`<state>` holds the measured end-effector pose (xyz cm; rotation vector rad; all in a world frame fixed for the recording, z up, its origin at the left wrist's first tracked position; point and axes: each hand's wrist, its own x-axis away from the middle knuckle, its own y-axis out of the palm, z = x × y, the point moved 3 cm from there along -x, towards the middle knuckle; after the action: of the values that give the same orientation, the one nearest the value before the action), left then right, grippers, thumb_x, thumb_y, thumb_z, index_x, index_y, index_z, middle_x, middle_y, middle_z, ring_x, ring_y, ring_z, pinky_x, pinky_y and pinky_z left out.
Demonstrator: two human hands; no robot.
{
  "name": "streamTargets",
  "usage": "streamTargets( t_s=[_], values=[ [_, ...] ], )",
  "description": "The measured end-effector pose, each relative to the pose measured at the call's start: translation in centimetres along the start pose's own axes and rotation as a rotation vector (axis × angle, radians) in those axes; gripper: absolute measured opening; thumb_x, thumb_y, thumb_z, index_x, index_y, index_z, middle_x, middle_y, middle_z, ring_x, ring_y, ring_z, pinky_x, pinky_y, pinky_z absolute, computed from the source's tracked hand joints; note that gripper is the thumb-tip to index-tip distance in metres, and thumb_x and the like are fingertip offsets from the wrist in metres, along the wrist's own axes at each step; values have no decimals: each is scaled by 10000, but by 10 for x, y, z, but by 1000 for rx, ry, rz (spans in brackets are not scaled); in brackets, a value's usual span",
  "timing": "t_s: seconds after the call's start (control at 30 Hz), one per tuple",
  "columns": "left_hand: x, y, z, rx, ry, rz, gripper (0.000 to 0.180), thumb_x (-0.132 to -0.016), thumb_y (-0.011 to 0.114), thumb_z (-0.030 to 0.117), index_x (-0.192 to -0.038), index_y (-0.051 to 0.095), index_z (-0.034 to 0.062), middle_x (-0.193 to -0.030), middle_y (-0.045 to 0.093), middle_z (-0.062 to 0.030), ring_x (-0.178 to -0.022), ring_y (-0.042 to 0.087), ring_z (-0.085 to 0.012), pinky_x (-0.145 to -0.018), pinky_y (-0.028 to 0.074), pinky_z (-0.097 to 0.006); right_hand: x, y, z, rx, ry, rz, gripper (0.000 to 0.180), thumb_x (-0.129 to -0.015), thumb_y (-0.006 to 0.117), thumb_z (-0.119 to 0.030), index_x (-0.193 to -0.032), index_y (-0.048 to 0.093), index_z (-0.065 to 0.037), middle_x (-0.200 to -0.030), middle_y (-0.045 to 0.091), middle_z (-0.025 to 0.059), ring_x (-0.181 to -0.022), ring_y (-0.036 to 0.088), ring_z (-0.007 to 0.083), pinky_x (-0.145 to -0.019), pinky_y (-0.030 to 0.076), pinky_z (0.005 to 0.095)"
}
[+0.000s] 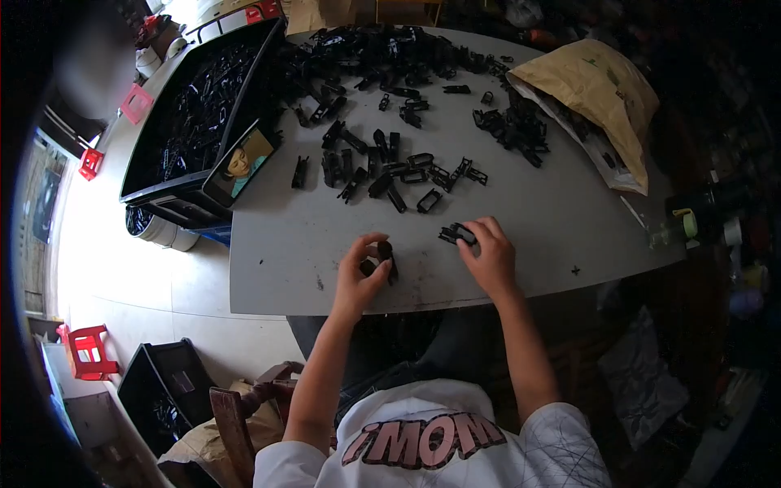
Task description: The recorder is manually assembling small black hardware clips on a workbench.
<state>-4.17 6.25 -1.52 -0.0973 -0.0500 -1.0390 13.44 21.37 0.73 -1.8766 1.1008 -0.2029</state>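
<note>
Near the table's front edge, my left hand point(360, 276) is closed around a small black plastic part point(385, 252), and another dark piece shows at its palm. To the right, the thumb and fingers of my right hand point(491, 257) pinch a black plastic clip-like part point(455, 234) just above or on the tabletop. Past both hands lies a loose scatter of similar black plastic parts point(429, 201), some of them open frames. Their exact kind is too small to tell.
A large pile of black parts point(382, 53) covers the grey table's point(529, 276) far side. A black crate point(244, 98) full of parts stands left, with a phone point(240, 167) leaning on it. At right lies a brown paper sack point(594, 81) beside a smaller heap point(517, 130).
</note>
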Motion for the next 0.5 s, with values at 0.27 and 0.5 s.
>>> streamTargets(
  t_s=[0.27, 0.5],
  values=[
    [-1, 8, -6, -17, -28, -38, 342, -832, 607, 70, -1163, 523, 83, -827, 546, 8, -771, 487, -80, -696, 392, -230, 1, 22, 0, 142, -92, -91, 274, -735, 683, -124, -986, 592, -63, -950, 574, 90, -852, 600, 294, -701, 497, 385],
    [-3, 16, -17, 1, 75, 71, 268, -848, 604, 64, -1105, 530, 47, -837, 588, -14, -800, 533, -84, -699, 406, -229, 6, 21, -33, -148, -118, -180, 282, -694, 681, -63, -957, 584, -31, -923, 566, 109, -824, 605, 300, -703, 501, 363]
  ],
)
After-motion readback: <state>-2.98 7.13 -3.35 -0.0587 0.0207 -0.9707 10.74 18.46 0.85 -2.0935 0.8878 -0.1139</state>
